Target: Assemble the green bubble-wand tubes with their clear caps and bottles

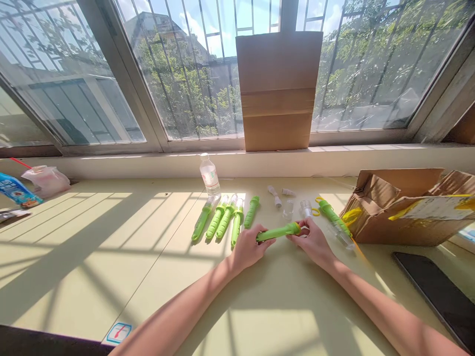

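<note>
My left hand is wrapped round the plain end of a green tube, which lies nearly level above the table. The fingers of my right hand pinch the tube's other end, where a yellow ring shows. Left of the hands, several green tubes with clear tops lie side by side, and a green tube without a clear top is beside them. Beyond my right hand are a clear cap, a clear piece near a yellow ring, and white parts.
A green tube with a clear end lies by an open cardboard box at the right. Nearer is a dark flat object. A water bottle stands behind the tubes. A cardboard sheet leans on the window.
</note>
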Demonstrator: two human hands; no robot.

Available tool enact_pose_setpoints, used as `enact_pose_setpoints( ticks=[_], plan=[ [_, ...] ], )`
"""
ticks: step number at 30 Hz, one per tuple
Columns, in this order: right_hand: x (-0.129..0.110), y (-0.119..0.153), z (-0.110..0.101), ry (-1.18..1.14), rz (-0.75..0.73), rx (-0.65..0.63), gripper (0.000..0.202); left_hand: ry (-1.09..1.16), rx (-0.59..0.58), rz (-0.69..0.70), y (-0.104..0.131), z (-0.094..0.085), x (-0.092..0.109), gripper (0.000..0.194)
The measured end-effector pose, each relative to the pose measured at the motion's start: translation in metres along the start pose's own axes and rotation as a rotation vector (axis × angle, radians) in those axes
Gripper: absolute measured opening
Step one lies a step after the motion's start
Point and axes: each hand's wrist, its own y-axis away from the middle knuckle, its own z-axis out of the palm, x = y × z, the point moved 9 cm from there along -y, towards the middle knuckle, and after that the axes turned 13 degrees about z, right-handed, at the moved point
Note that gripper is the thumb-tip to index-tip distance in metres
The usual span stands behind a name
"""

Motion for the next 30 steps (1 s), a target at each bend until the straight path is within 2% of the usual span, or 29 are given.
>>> enact_pose_setpoints(
  ticks=[14, 24, 30],
  plan=[
    [0.001, 0.002, 0.000, 0.024, 0.017, 0.027, 0.037, 0.129, -0.002, -0.074, 0.000, 0.003, -0.009, 0.034],
    [-0.007, 0.006, -0.004, 0.083, -0.036, 0.107, 0.035, 0.229, 0.048, -0.113, 0.000, -0.001, -0.005, 0.032],
    [-0.014, 0.009, -0.005, 0.069, -0.075, 0.130, 0.033, 0.324, 0.046, -0.194, 0.003, 0.003, -0.007, 0.033]
  ],
)
